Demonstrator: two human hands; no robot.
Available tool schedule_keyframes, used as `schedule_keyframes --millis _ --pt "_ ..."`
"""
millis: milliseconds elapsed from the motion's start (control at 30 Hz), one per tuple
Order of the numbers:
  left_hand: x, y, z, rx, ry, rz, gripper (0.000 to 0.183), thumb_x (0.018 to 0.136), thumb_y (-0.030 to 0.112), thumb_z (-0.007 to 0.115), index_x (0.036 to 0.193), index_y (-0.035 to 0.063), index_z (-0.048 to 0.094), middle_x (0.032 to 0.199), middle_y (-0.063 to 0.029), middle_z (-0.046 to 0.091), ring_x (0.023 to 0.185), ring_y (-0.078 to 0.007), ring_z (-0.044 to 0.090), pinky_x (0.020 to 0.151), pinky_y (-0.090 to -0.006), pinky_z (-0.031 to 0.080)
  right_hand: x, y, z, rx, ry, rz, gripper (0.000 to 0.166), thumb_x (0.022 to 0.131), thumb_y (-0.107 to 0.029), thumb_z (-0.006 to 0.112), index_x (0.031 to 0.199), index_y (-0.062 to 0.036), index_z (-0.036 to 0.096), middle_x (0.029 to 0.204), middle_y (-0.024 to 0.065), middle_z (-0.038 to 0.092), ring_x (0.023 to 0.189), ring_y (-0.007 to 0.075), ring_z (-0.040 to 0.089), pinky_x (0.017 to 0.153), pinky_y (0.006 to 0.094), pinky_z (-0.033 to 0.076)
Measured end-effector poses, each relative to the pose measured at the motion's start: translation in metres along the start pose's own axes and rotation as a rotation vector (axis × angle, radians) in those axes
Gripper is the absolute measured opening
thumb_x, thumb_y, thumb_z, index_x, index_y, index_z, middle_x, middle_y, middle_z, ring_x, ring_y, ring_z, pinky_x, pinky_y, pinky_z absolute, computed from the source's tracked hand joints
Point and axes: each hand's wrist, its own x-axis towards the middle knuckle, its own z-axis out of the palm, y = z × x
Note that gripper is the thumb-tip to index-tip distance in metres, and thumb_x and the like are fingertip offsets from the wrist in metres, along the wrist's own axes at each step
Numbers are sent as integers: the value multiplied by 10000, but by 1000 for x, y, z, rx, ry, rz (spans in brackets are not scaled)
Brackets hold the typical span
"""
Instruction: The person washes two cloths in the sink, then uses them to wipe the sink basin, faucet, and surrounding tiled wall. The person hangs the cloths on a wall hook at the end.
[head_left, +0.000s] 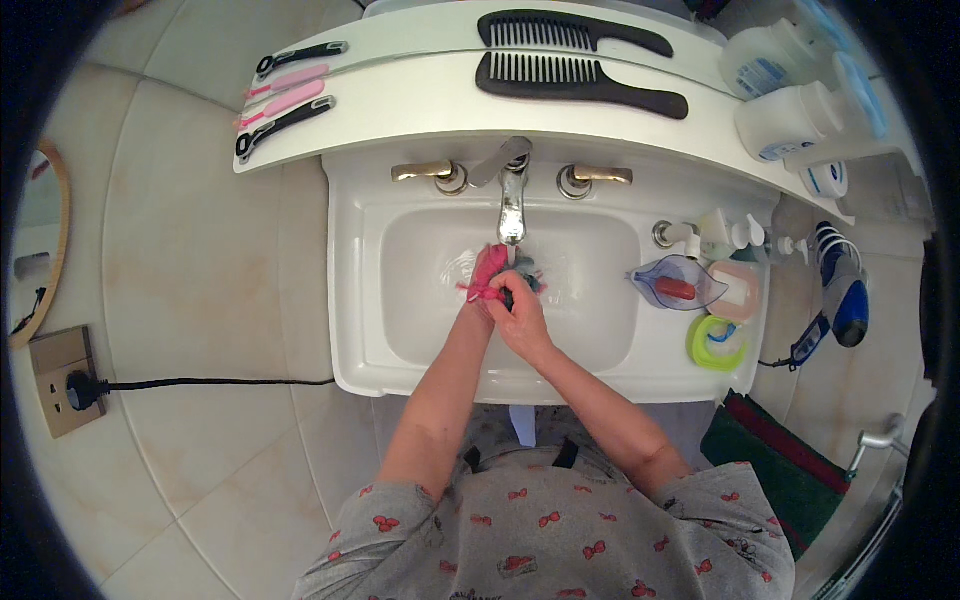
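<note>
Both hands are low in the white washbasin (352, 300), under the chrome tap (512, 217), from which water runs. A wet red-pink cloth (491, 261) wraps over my left hand (484, 289), and its fingers are largely hidden. My right hand (521, 315) pinches the cloth's edge near the left wrist, thumb and fingers together. A dark grey-green part of cloth (529, 271) shows just beyond the right fingers. A small dark thing sits by the right thumb; what it is cannot be told.
Above the basin runs a white shelf (405, 97) with a black comb (585, 86), razors and white bottles. Lever handles flank the tap. On the basin's right rim stand a clear blue dish (667, 285), a soap box (733, 291) and a green bowl (705, 343). A dark green towel (772, 465) hangs right.
</note>
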Motion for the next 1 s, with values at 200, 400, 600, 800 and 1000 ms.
schedule_keyframes --millis 200,400,600,800,1000 --pt "23 -24 33 74 -26 314 327 976 342 503 1187 97 558 1145 -73 620 1085 -221 591 935 -366 494 54 -13 -19 -390 333 97 418 722 -204 741 1091 -132 558 1079 115 557 1038 353 522 882 464 439" --pt "30 -7 28 -16 189 159 308 958 294 488 1171 91 578 1114 -84 640 1019 -209 614 898 -355 511 67 62 -16 -207 423 -75 523 747 -201 731 1241 -163 564 1196 178 494 1079 383 518 919 461 444" --pt "37 8 11 -54 -47 96 315 951 291 492 1171 85 582 1105 -93 643 1011 -216 619 894 -362 511 66 4 8 -267 295 -289 264 671 -271 794 843 -110 674 840 106 618 879 354 585 761 479 439" --pt "38 4 6 -41 -124 125 321 944 288 496 1171 79 585 1095 -102 647 1004 -224 624 891 -369 512 71 -14 -5 -318 270 -151 244 683 -290 776 816 -112 675 773 119 636 755 366 616 674 466 466" --pt "47 -1 1 41 -219 229 328 937 285 500 1171 73 589 1086 -110 651 996 -231 629 887 -376 513 76 -1 -12 -193 283 -22 218 741 -283 716 816 -85 667 764 159 660 742 388 618 668 435 483"
